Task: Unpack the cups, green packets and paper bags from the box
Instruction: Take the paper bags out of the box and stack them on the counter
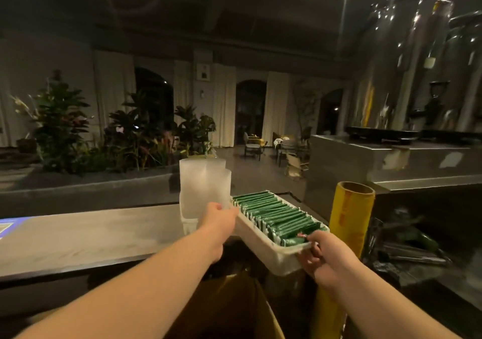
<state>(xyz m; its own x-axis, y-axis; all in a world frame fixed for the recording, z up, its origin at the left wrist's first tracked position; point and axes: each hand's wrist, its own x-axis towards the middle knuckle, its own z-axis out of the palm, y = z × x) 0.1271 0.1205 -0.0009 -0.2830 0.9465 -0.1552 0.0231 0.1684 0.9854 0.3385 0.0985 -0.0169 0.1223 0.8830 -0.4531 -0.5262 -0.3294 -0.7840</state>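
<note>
A white tray filled with a row of several green packets is held above the counter's edge. My left hand grips the tray's far left end. At the near right corner my right hand grips the rim, thumb on top by the packets. Stacks of frosted plastic cups stand on the dark counter just left of the tray. The open cardboard box lies below my arms; its inside is dark. No paper bags can be made out.
An upright yellow roll of cling film stands right beside the tray. A steel counter with tall metal tanks rises at the right. Dark utensils lie lower right. Potted plants line the far side behind the counter.
</note>
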